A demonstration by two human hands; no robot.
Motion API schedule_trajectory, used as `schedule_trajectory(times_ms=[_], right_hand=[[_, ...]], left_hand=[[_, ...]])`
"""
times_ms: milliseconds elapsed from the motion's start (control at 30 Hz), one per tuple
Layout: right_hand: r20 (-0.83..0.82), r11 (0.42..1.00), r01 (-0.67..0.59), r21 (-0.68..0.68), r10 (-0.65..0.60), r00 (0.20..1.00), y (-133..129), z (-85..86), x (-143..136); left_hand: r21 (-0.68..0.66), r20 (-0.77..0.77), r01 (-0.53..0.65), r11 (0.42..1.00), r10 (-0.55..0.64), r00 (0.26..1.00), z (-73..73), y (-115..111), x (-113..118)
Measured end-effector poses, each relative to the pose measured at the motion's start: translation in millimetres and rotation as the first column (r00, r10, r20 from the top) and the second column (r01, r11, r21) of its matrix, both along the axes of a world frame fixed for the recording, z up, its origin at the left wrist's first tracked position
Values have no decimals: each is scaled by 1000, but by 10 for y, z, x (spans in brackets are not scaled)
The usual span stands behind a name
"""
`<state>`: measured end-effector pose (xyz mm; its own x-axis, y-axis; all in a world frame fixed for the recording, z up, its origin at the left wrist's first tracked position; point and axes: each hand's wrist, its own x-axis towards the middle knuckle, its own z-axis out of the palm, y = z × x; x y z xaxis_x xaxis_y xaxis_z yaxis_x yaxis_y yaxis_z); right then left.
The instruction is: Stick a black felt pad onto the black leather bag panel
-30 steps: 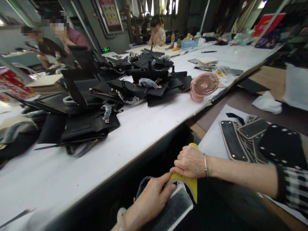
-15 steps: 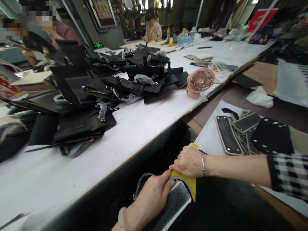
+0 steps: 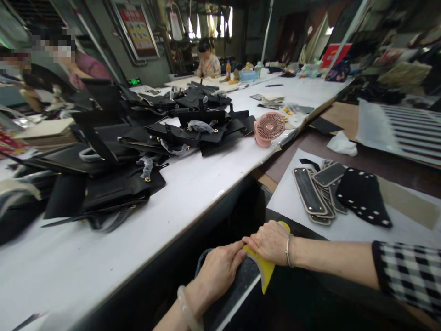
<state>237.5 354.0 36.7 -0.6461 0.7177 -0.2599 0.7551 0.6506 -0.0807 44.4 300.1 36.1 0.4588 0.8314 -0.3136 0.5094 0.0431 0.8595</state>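
My right hand (image 3: 270, 241) is closed around a yellow curved piece (image 3: 263, 269), its wrist circled by a thin metal bracelet. Pinched against the upper left end of that piece are the fingertips of my left hand (image 3: 220, 266), which wears a pale bangle. Beneath my left hand is a dark flat panel (image 3: 241, 282) with a white edge strip. The yellow piece's curved edge lies along the panel's end. Clear wrap or a handle shows partly behind my left hand; the rest of the dark item is hidden.
Black bags (image 3: 113, 184) with wrapped handles cover the left of the white table (image 3: 193, 197). A pink fan (image 3: 269, 128) stands near its edge. At right, framed dark strips (image 3: 308, 191) and a black studded piece (image 3: 361, 195) lie on white sheeting. People sit or stand beyond.
The view has shifted, with the surroundings moving left and down. The yellow piece has turned slightly and now covers more of the panel's end. Both hands keep their grip.
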Motion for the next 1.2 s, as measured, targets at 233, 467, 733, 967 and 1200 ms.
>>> schedule_trajectory(times_ms=[233, 467, 733, 967, 1200], right_hand=[[-145, 967, 213, -138, -233, 962, -240, -79, 142], [-225, 626, 356, -694, -658, 719, -258, -205, 431], [-70, 42, -106, -994, -956, 285, -187, -262, 271], [-94, 106, 14, -994, -930, 356, -212, -394, 230], [-148, 198, 24, -980, -804, 575, -33, -364, 279]], left_hand=[[-217, 172, -18, 976, 56, 983, 65, 159, -74], [-423, 246, -136, 896, 258, 935, -113, 195, 8], [-464, 216, -141, 875, 267, 939, -108, 309, 35], [-491, 211, -113, 864, 244, 947, -105, 308, 35], [-509, 216, -63, 859, 198, 956, -137, 380, 27]])
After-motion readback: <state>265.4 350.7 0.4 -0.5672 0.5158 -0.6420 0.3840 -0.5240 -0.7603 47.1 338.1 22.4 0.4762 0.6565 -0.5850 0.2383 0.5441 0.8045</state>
